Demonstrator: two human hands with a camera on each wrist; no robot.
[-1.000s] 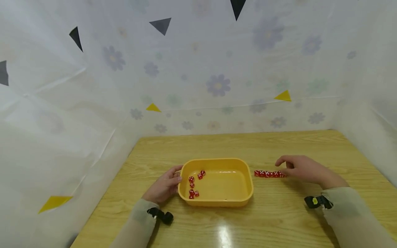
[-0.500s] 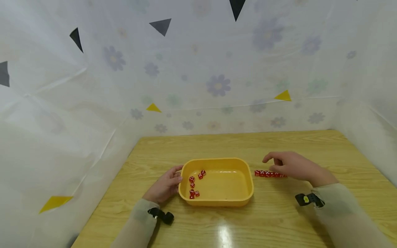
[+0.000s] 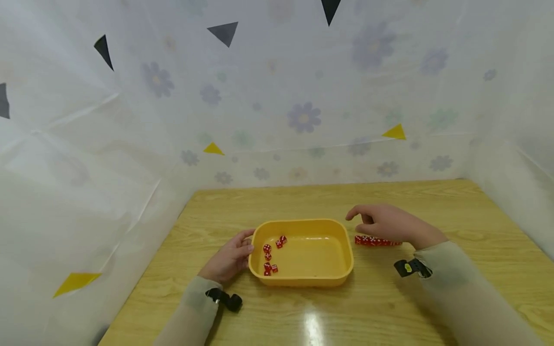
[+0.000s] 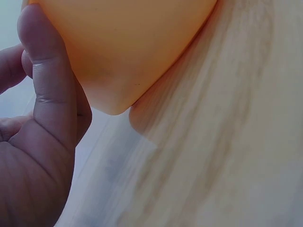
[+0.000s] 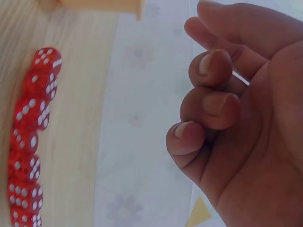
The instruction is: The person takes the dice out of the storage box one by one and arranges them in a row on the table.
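Head view: a yellow tray (image 3: 303, 278) sits at the centre of the wooden worktop (image 3: 389, 312). The left hand (image 3: 229, 259) holds the tray's left rim, fingers curled against it, as it did a second ago. Several red dice (image 3: 271, 254) lie in the tray's left half. A row of red dice (image 3: 376, 241) lies on the worktop just right of the tray. The right hand (image 3: 387, 223) has moved left since a second ago: it now hovers over the row, its fingertips close to the tray's right rim, fingers loosely curled and holding nothing.

Left wrist view: the thumb (image 4: 49, 75) presses flat on the tray's (image 4: 137, 42) outer wall, by a rounded corner. The dice are out of sight here.

Right wrist view: the fingers (image 5: 208, 101) are bent toward the palm and pinch nothing. The row of dice (image 5: 31, 137) runs down the left edge, white pips showing, dice touching one another.
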